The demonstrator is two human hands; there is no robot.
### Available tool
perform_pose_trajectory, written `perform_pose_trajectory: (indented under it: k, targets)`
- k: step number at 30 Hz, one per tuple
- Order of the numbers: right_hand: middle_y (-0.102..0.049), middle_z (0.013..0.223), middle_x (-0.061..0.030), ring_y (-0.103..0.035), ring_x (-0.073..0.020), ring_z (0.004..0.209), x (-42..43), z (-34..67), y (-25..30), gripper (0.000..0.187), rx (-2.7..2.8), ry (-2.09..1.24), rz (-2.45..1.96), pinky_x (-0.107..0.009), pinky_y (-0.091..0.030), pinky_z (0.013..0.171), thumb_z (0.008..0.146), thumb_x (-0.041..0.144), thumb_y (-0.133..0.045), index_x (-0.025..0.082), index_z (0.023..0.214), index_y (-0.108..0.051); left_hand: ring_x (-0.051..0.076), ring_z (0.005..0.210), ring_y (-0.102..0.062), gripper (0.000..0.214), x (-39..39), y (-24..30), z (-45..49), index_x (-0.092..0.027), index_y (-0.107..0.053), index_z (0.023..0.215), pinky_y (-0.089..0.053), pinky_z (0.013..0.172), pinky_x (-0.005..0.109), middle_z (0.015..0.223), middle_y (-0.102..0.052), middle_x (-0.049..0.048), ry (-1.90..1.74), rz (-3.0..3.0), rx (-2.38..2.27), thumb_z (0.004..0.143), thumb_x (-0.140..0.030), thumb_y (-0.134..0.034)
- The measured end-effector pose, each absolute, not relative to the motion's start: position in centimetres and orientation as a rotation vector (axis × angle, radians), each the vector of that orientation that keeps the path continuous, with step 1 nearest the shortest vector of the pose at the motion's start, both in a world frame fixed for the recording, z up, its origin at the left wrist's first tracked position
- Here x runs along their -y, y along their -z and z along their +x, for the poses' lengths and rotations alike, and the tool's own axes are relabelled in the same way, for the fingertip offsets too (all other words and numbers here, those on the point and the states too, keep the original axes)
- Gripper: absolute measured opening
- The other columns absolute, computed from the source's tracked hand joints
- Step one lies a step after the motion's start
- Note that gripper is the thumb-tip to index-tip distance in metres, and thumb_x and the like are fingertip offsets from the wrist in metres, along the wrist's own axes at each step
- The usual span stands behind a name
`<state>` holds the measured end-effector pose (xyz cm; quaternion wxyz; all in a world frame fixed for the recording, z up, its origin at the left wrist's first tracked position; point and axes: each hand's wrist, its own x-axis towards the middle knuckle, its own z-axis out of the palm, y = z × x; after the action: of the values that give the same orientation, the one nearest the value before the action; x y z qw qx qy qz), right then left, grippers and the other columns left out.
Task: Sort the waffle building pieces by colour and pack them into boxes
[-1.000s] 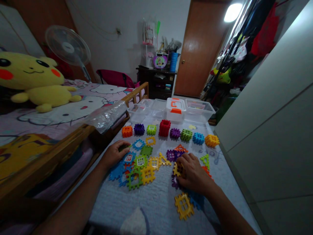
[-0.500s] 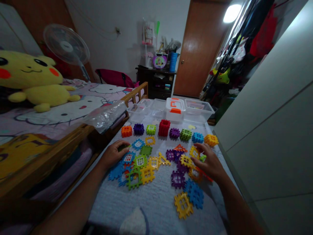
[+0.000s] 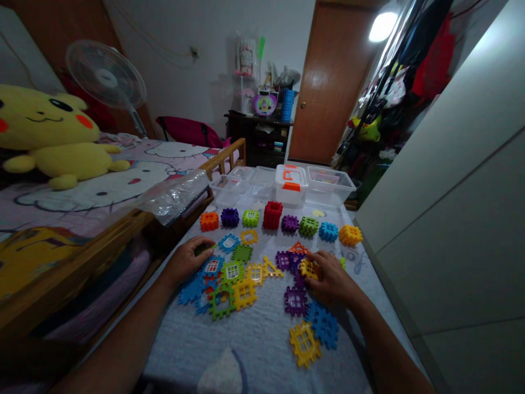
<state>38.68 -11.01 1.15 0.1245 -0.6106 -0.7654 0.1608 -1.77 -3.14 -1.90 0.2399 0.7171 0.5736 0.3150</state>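
Located at the fingertips of the right hand [image 3: 334, 277], toward the left: small square yellow plastic window piece [image 3: 307, 267], beside purple plastic lattice pieces [image 3: 296, 301]. Squarish, without clear long axis; well apart from the left hand [image 3: 189, 260]. Touched by narrowly spaced right thumb and fingers; cannot tell if gripped. Held in curled left fingers: green plastic piece [image 3: 202, 250], mostly hidden. Found no legible brands, labels or writing.

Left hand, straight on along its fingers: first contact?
Likely the farther blue window piece, just ahead of the left hand. It lies flat, and height is hard to judge here, so the hand might pass over it.
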Motion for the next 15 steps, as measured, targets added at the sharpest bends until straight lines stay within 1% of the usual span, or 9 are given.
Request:
perform_pose_trajectory:
  k: [4, 8, 15]
  targets:
    - [-0.062, 0.119, -0.0119, -0.055, -0.0292, 0.111, 11.07, 38.90, -1.01, 0.054, 2.213, -0.462, -1.779, -0.045, -0.042, 0.098, 0.075, 0.031, -0.069, 0.019, 0.127, -0.058, 0.026, 0.093, -0.067, 0.041, 3.12, 1.83, -1.76, -0.019, -0.071, 0.092, -0.053, 0.088, 0.037, 0.100, -0.073, 0.0076, -0.851, 1.964, -1.569, 0.072, -0.053, -0.060]
    - [-0.064, 0.118, -0.0110, -0.057, -0.0282, 0.110, 10.99, 38.76, -1.12, 0.054, 2.175, -0.467, -1.782, -0.044, -0.044, 0.096, 0.075, 0.026, -0.067, 0.019, 0.127, -0.057, 0.026, 0.092, -0.067, 0.041, 3.13, 1.80, -1.74, -0.019, -0.071, 0.091, -0.053, 0.087, 0.036, 0.100, -0.073, 0.0072, -0.858, 1.960, -1.570, 0.071, -0.053, -0.060]
    - [-0.065, 0.119, -0.0105, -0.058, -0.0273, 0.110, 11.22, 38.46, -1.83, 0.060, 2.133, -0.522, -1.753, -0.043, -0.044, 0.097, 0.074, 0.027, -0.068, 0.018, 0.131, -0.053, 0.026, 0.093, -0.067, 0.041, 3.10, 1.89, -1.83, -0.020, -0.071, 0.092, -0.052, 0.090, 0.036, 0.101, -0.073, 0.0067, -0.849, 1.966, -1.589, 0.072, -0.054, -0.060]
